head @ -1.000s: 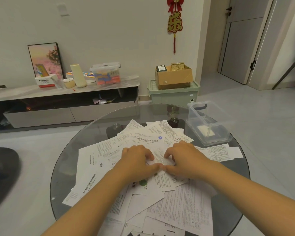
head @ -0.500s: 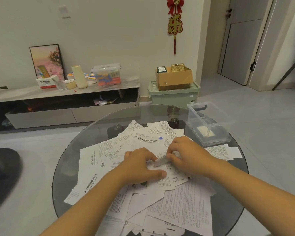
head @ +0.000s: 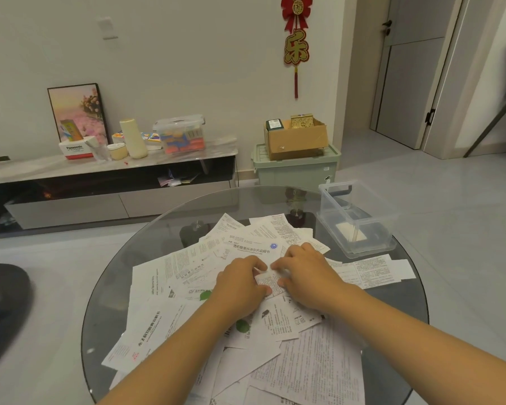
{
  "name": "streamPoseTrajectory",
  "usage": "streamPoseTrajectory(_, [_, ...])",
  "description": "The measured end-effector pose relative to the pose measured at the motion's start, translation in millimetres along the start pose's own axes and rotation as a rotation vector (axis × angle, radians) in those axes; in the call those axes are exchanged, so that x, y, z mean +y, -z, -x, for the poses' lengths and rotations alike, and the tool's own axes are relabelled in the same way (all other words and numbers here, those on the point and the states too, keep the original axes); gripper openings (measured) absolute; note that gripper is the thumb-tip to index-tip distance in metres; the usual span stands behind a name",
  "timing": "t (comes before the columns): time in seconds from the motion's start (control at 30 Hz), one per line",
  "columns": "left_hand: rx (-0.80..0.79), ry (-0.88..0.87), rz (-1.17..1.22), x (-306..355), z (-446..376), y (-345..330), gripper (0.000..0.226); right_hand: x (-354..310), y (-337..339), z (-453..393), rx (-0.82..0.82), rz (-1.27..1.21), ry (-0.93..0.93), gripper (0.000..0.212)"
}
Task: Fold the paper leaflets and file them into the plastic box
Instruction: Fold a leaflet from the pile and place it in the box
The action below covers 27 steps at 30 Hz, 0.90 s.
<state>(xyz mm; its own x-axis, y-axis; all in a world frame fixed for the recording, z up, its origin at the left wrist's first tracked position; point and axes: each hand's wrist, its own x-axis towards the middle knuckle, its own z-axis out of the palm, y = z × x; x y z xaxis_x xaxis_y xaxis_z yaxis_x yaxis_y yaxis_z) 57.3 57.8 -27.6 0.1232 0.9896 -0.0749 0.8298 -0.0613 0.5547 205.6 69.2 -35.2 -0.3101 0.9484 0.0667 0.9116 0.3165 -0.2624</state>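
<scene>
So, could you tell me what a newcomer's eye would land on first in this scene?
First, the sprawl of white printed paper leaflets covering the round glass table. At its middle, the left hand and right hand pinch a small folded leaflet between them. At the table's far right edge stands the clear plastic box, open-topped, with something pale inside.

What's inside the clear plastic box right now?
The plastic box at the table's far right holds a small pale stack of folded paper on its floor. How many pieces are in the stack cannot be told. Nothing else shows through its clear walls.
</scene>
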Motion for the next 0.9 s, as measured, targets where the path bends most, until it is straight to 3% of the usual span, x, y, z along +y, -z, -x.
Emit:
streamPoseTrajectory(0.17, [-0.023, -0.041, -0.028, 5, 0, 4, 0.044, -1, 4, 1, -0.003, -0.021, 0.022, 0.034])
streamPoseTrajectory(0.33, [0.033, -0.085, 0.177, 9, 2, 8, 0.035, -2, 19, 6, 0.021, -0.332, -0.065, 0.004])
streamPoseTrajectory(0.57, [0.109, 0.000, 0.625, 34, 3, 13, 0.027, 17, 46, 17, 0.166, -0.641, -0.136, 0.016])
streamPoseTrajectory(0.73, [0.069, -0.009, 0.743, 60, 5, -1, 0.026, 41, 62, 32, 0.203, -0.669, -0.195, 0.014])
streamPoseTrajectory(0.9, [0.050, -0.066, 0.672, 82, 3, -18, 0.024, 65, 68, 48, 0.230, -0.646, -0.242, 0.015])
